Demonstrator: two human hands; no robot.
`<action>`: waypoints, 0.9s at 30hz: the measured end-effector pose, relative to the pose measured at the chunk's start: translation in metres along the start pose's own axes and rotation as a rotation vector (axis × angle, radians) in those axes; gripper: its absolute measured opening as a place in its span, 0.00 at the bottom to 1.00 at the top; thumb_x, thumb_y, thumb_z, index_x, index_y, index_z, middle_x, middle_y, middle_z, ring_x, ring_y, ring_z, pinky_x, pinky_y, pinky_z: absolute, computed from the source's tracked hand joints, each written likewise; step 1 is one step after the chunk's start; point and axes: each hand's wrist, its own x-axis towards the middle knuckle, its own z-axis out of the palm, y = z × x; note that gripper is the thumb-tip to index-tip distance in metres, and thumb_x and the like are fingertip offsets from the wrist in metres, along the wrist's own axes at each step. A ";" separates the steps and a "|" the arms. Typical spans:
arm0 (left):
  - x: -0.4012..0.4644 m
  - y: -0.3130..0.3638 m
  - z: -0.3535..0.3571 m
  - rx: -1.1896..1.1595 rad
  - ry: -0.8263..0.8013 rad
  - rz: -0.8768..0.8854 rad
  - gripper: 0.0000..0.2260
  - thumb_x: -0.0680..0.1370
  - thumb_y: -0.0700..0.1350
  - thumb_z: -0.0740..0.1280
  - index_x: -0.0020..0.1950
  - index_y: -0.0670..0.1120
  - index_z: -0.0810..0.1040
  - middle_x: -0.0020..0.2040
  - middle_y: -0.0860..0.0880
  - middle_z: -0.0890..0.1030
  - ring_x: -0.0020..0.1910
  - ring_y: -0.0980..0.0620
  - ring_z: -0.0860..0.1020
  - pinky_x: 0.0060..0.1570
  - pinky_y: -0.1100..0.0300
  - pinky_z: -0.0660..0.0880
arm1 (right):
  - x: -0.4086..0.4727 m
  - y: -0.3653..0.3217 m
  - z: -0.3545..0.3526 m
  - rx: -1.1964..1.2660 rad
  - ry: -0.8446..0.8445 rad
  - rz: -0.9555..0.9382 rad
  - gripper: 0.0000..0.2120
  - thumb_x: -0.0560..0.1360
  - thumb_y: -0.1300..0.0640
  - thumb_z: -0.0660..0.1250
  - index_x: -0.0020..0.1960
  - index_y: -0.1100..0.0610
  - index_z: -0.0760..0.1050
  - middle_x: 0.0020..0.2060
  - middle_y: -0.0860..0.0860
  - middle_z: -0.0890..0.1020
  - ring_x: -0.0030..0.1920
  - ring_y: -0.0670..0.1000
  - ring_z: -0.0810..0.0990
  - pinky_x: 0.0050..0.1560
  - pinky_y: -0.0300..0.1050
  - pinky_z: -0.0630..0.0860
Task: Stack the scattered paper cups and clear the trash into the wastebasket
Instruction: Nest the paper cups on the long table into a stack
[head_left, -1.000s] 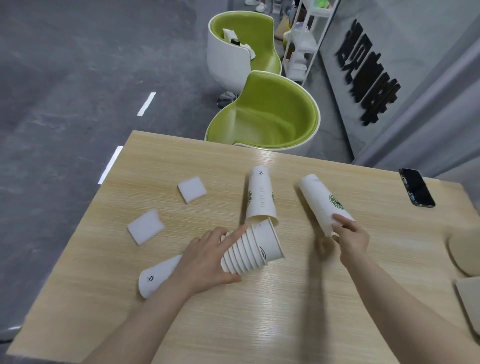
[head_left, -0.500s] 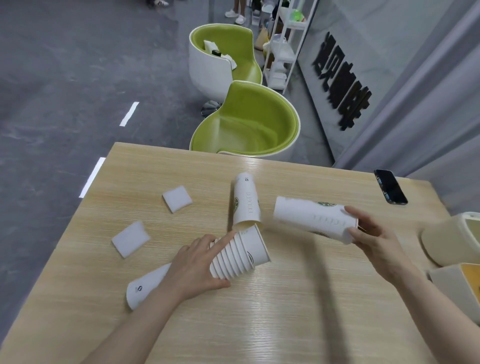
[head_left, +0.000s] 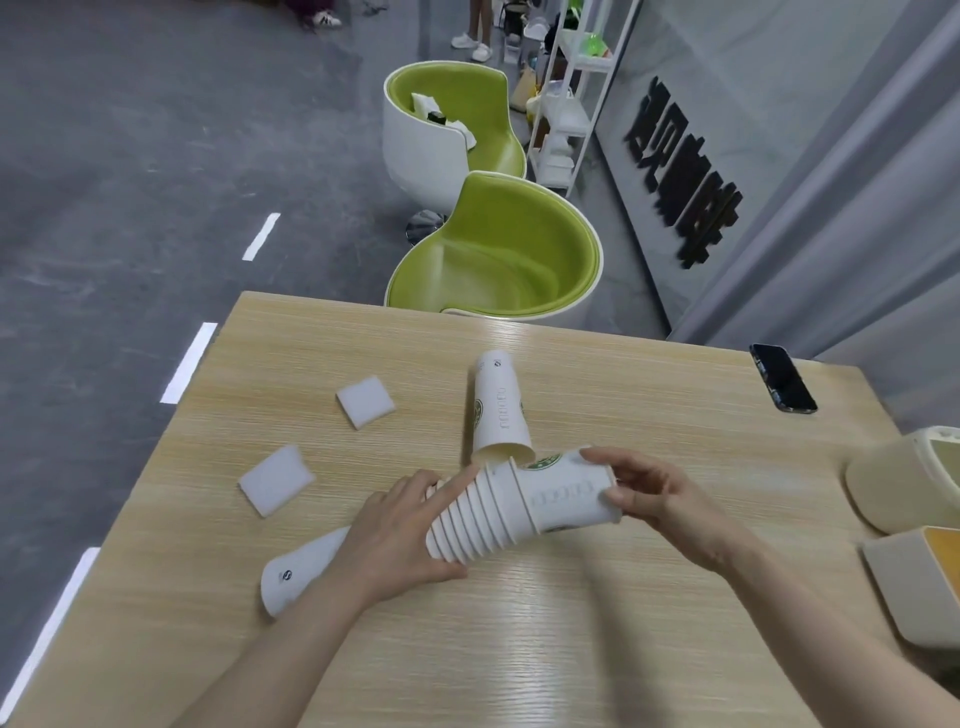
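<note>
Nearest the camera, the left hand (head_left: 400, 535) wraps around the stack of paper cups (head_left: 467, 525), which lies on its side on the wooden table (head_left: 571, 649); the thumb sits under the stack, the fingers over it, and the stack's closed end points toward the table's near-left corner. The right hand (head_left: 660, 499) grips a single cup (head_left: 566, 496) by its rim end, fingers curled over the top and thumb at the mouth, its base pushed into the open end of the stack. How deep it sits inside is hard to judge from here.

Just beyond the join, a loose cup (head_left: 498, 415) lies on its side, its mouth toward the hands and almost touching the stack. To the left, two white foam squares (head_left: 276, 480) (head_left: 365, 401) rest apart on the table. At the right edge stand two beige containers (head_left: 914, 483) (head_left: 914, 587), possibly the wastebasket. A dark phone (head_left: 783, 378) lies near the far-right corner. Past the table are two green chairs (head_left: 498, 260) (head_left: 452, 124).
</note>
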 end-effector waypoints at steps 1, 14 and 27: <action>-0.001 -0.001 0.000 0.007 -0.002 0.004 0.45 0.66 0.72 0.62 0.68 0.72 0.29 0.67 0.56 0.62 0.65 0.56 0.64 0.54 0.59 0.64 | 0.002 0.002 0.010 0.010 -0.021 -0.002 0.23 0.60 0.55 0.77 0.56 0.52 0.82 0.58 0.50 0.82 0.53 0.50 0.79 0.57 0.51 0.75; -0.022 -0.030 -0.012 -0.018 0.016 -0.041 0.45 0.65 0.71 0.61 0.69 0.72 0.30 0.68 0.56 0.63 0.65 0.55 0.65 0.56 0.58 0.67 | 0.036 0.015 0.090 0.056 -0.142 -0.026 0.21 0.70 0.60 0.72 0.63 0.53 0.78 0.58 0.54 0.80 0.55 0.52 0.78 0.59 0.50 0.74; -0.052 -0.080 -0.038 -0.037 0.049 -0.173 0.46 0.65 0.69 0.67 0.71 0.71 0.38 0.65 0.57 0.65 0.62 0.56 0.67 0.51 0.57 0.67 | 0.106 0.039 0.143 0.511 0.636 0.161 0.19 0.72 0.66 0.70 0.58 0.49 0.80 0.53 0.49 0.77 0.44 0.50 0.77 0.45 0.44 0.72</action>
